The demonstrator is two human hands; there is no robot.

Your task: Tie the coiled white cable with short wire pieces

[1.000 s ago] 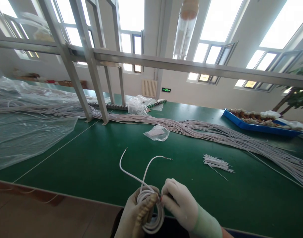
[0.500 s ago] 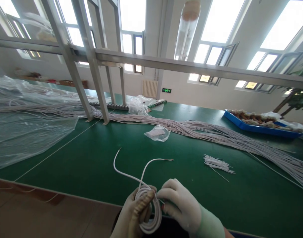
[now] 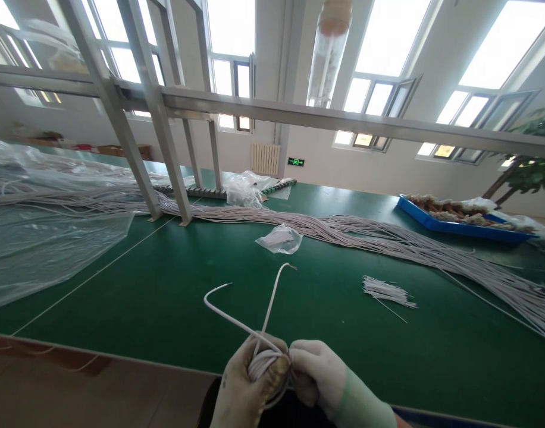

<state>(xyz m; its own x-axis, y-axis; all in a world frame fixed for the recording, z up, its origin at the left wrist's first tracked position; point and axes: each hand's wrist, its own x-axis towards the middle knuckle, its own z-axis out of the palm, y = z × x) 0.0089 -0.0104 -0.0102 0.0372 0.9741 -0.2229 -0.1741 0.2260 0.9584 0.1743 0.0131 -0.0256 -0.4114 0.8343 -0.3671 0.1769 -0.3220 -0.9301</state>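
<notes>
Head view, left hand (image 3: 243, 380) with fingers gripping white cable coil (image 3: 260, 364), right hand (image 3: 319, 371) with fingers pinched together at coil's right side, anything between them hidden, coil at green worktop (image 3: 165, 297)'s near edge, short white strips (image 3: 387, 291) beyond.

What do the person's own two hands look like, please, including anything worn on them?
The left hand wears an off-white glove that looks stained yellowish-brown around the thumb, with a small dark mark on its back. The right hand wears a cleaner-looking white glove with a pale green cuff. The left glove's cuff is out of view.
</notes>
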